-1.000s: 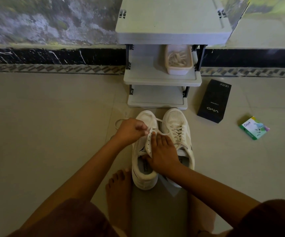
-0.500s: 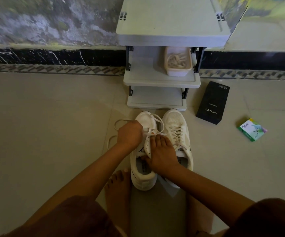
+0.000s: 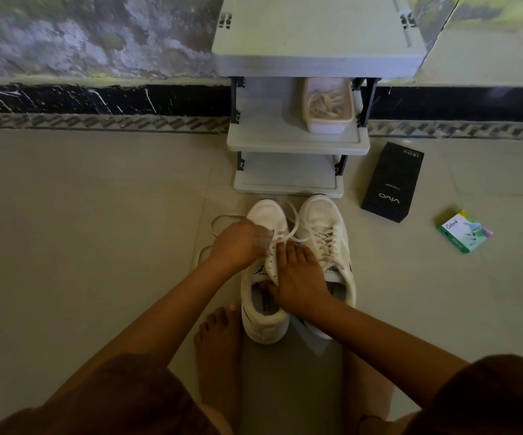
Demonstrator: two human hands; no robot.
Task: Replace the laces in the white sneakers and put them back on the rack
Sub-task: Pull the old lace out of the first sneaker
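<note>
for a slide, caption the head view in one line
Left hand grips a lace at one white sneaker, right hand holding it, before the shoe rack.

Motion blurred the left hand's fingertips (image 3: pixel 261 239) where they met the thin white shoelace (image 3: pixel 227 216). The right hand (image 3: pixel 298 277) hid part of the partly laced white low-top sneaker (image 3: pixel 266 216).

The black box (image 3: pixel 392 183) on the floor reads "vivo" with "120W" at its far end, the small green box (image 3: pixel 464 231) reads "Odonil", and print inside the left white sneaker (image 3: pixel 265 321) is illegible.
</note>
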